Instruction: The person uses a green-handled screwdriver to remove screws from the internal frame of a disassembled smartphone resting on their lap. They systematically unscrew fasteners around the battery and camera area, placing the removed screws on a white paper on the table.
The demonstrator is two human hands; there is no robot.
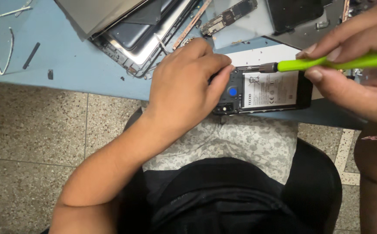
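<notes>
Now I am steadying the opened phone [266, 93] at frame centre with my left hand [184, 91], fingers curled on it, while my right hand [353, 65] is gripping a green screwdriver [323, 63].

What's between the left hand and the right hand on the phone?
In the head view, the screwdriver's metal tip and the phone's white battery lie between left hand and right hand.
</notes>
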